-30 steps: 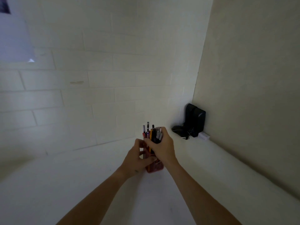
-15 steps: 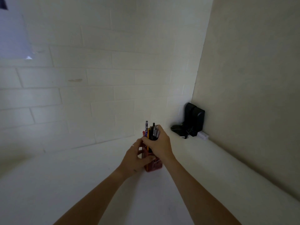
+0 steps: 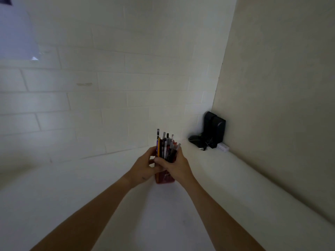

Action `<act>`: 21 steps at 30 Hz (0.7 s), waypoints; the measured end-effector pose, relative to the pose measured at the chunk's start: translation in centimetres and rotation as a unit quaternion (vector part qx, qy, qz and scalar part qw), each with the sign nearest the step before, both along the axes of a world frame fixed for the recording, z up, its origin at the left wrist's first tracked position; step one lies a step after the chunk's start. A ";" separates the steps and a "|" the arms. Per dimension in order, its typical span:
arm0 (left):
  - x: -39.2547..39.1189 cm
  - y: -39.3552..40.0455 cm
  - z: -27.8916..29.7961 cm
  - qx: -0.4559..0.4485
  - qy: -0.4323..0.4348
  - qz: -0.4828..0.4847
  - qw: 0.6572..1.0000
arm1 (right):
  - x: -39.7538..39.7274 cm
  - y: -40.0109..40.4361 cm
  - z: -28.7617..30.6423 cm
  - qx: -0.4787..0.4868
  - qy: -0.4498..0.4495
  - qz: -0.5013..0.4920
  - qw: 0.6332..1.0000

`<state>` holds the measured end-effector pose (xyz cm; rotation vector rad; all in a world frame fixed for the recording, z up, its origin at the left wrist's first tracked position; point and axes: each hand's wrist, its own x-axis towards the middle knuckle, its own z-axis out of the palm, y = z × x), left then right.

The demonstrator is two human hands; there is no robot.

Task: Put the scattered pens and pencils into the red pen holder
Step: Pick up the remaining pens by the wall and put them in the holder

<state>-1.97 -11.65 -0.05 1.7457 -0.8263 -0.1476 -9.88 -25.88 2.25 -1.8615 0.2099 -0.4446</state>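
The red pen holder (image 3: 164, 178) stands upright on the white table, only its lower part showing below my hands. Several pens and pencils (image 3: 165, 144) stick up out of it in a bundle, among them a yellow pencil and dark and grey pens. My left hand (image 3: 143, 168) wraps the holder's left side. My right hand (image 3: 175, 166) is closed around the bundle and the holder's top from the right. The holder's rim is hidden by my fingers.
A white brick wall rises behind the table (image 3: 126, 205). A raised white ledge (image 3: 244, 171) runs along the right, under a beige wall. In the far right corner stand a black device (image 3: 213, 130) with a cable and a small white block (image 3: 223, 147).
My right hand has slid lower on the bundle, so more of the pens shows above my fingers. Both hands stay on the holder, which has not shifted on the table.
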 end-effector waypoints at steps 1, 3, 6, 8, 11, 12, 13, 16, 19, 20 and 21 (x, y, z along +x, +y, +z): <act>0.2 0.3 0.0 0.003 0.007 0.006 1.000 | 0.1 0.2 0.1 0.001 0.000 0.009 1.000; 0.7 1.2 0.1 0.006 0.019 0.018 1.000 | 0.7 0.9 0.2 -0.002 -0.004 0.023 1.000; 1.7 2.8 0.7 0.000 0.037 0.029 0.999 | 2.2 2.4 0.6 -0.005 -0.010 0.033 0.999; 2.5 4.0 1.2 -0.008 0.043 0.035 0.998 | 3.4 3.5 1.0 -0.010 -0.010 0.042 0.999; 3.9 5.6 1.6 -0.019 0.069 0.048 0.996 | 5.3 4.7 0.7 -0.008 -0.010 0.052 0.999; 4.4 6.1 1.6 -0.022 0.078 0.053 0.995 | 5.9 5.1 0.4 -0.013 -0.004 0.054 0.998; 5.0 6.5 1.4 -0.022 0.083 0.061 0.994 | 6.5 5.5 0.0 -0.020 0.002 0.056 0.998; 6.2 7.5 0.6 -0.016 0.098 0.067 0.993 | 7.8 6.4 -1.2 -0.045 0.018 0.052 0.997; 6.6 7.8 0.2 0.018 0.093 0.064 0.993 | 8.3 6.7 -2.0 -0.043 0.009 0.034 0.998; 6.5 7.7 0.0 0.030 0.084 0.061 0.994 | 8.3 6.7 -2.3 -0.050 0.006 0.029 0.998; 6.6 7.6 -0.5 0.042 0.069 0.059 0.995 | 8.2 6.8 -2.8 -0.052 0.002 0.025 0.998</act>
